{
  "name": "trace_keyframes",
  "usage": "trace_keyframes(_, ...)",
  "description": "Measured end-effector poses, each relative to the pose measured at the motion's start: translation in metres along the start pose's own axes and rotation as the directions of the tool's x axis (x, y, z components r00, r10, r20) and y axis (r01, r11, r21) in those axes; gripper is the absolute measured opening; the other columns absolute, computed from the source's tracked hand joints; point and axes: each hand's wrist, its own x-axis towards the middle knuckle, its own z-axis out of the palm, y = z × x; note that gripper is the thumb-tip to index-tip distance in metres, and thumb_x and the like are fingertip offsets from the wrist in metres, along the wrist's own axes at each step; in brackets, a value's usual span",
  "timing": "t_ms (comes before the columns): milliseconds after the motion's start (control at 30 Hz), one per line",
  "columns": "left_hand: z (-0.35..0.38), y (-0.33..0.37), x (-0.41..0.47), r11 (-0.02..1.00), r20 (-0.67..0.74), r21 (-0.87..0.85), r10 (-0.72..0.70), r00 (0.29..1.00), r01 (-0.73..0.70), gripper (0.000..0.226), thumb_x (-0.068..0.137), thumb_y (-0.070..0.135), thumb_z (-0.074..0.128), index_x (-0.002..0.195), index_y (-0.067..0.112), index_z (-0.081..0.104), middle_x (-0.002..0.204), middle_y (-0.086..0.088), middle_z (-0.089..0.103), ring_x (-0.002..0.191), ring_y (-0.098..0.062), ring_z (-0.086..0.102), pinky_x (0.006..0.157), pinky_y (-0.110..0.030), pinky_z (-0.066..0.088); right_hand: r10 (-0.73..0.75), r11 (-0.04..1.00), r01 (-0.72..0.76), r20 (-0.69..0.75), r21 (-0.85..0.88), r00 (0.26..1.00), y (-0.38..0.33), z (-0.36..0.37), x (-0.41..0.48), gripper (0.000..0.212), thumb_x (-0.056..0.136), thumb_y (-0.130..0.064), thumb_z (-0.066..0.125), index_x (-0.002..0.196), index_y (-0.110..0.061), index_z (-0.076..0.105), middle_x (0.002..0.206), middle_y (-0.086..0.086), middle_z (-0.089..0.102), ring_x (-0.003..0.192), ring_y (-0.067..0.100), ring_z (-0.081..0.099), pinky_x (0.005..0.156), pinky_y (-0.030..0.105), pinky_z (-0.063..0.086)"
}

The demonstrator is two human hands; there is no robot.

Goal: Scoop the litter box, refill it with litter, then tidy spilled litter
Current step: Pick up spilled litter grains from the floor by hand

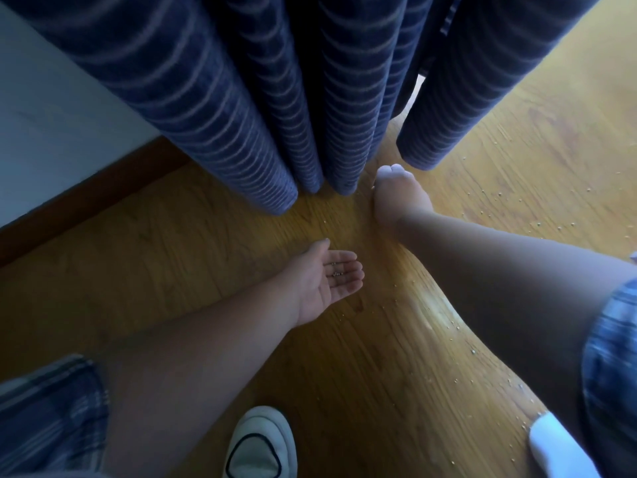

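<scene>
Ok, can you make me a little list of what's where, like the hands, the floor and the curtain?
left hand: palm up, flat, a few litter grains lying on it
right hand: down at the floor by the curtain, fingers bunched; a pinched grain, if any, is hidden
floor: wood
spilled grains: scattered, mostly on the right side
curtain: dark blue, striped, hanging down to the floor
slipper: white, at the bottom edge
</scene>
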Motion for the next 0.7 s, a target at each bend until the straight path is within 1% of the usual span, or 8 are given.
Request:
trace_keyframes(133,0.004,0.001,0.001,1.0,0.015,0.006,0.019,1.0,-0.019,0.047,0.107,0.035,0.035,0.11,-0.002,0.063,0.098,-0.018,0.066,0.092,-0.028,0.065,0.083,-0.039,0.058,-0.01,0.996,0.01,-0.001,0.094,1.0,-0.005,-0.011,-0.006,0.011,0.099,-0.01,0.044,0.1,-0.013,0.054,0.094,0.002,0.049,0.077,0.015,0.051,0.064,0.028,0.04)
trace_keyframes(233,0.014,0.004,0.004,0.999,0.049,-0.017,0.036,0.998,-0.035,0.046,0.107,0.035,0.035,0.109,-0.002,0.062,0.099,-0.019,0.064,0.095,-0.029,0.064,0.085,-0.04,0.057,-0.188,0.97,0.182,0.021,0.16,0.982,-0.008,-0.026,-0.025,0.007,0.095,-0.014,0.047,0.097,-0.017,0.053,0.094,0.0,0.05,0.079,0.016,0.051,0.069,0.03,0.047)
trace_keyframes(333,0.031,0.005,0.007,0.998,0.096,-0.054,0.031,0.995,-0.026,0.047,0.108,0.035,0.032,0.116,-0.003,0.058,0.109,-0.022,0.061,0.099,-0.031,0.061,0.086,-0.041,0.056,-0.324,0.93,0.304,0.068,0.204,0.944,-0.008,-0.048,-0.055,0.003,0.093,-0.015,0.05,0.091,-0.017,0.049,0.091,0.0,0.05,0.075,0.015,0.051,0.066,0.028,0.044)
trace_keyframes(400,0.044,0.003,0.01,0.999,0.133,-0.044,0.035,0.99,-0.03,0.046,0.108,0.033,0.029,0.127,-0.001,0.054,0.114,-0.021,0.059,0.101,-0.03,0.06,0.079,-0.039,0.056,-0.39,0.902,0.364,0.076,0.232,0.918,-0.003,-0.061,-0.076,0.005,0.093,-0.016,0.05,0.089,-0.015,0.051,0.089,0.001,0.052,0.073,0.018,0.051,0.064,0.029,0.044)
trace_keyframes(433,0.051,0.001,0.012,0.999,0.156,-0.021,0.028,0.987,-0.025,0.042,0.108,0.032,0.029,0.128,0.004,0.054,0.109,-0.019,0.06,0.096,-0.027,0.06,0.073,-0.036,0.056,-0.414,0.895,0.388,0.083,0.22,0.907,0.003,-0.065,-0.084,0.005,0.093,-0.017,0.051,0.089,-0.014,0.053,0.089,0.001,0.053,0.075,0.019,0.052,0.065,0.03,0.045)
trace_keyframes(533,0.074,-0.009,0.018,0.996,0.193,0.087,-0.012,0.981,-0.005,0.028,0.105,0.026,0.03,0.102,0.014,0.056,0.086,-0.011,0.058,0.076,-0.021,0.059,0.059,-0.029,0.055,-0.388,0.916,0.367,0.12,0.16,0.914,0.028,-0.073,-0.101,0.009,0.092,-0.02,0.056,0.093,-0.014,0.063,0.091,0.0,0.055,0.081,0.017,0.052,0.07,0.03,0.046)
trace_keyframes(600,0.093,-0.017,0.021,0.992,0.186,0.128,-0.017,0.982,-0.007,0.036,0.106,0.028,0.029,0.088,0.011,0.055,0.072,-0.01,0.059,0.067,-0.02,0.057,0.059,-0.032,0.052,-0.325,0.936,0.303,0.109,0.178,0.94,0.047,-0.078,-0.11,0.014,0.091,-0.019,0.057,0.089,-0.013,0.07,0.087,0.001,0.055,0.081,0.018,0.054,0.071,0.035,0.048)
trace_keyframes(700,0.121,-0.03,0.023,0.985,0.2,0.171,-0.004,0.98,-0.031,0.042,0.107,0.029,0.028,0.085,0.008,0.057,0.066,-0.011,0.059,0.062,-0.02,0.057,0.064,-0.034,0.051,-0.215,0.948,0.19,0.076,0.256,0.974,0.076,-0.084,-0.122,0.018,0.092,-0.021,0.059,0.087,-0.015,0.075,0.084,0.003,0.057,0.079,0.02,0.057,0.07,0.038,0.049)
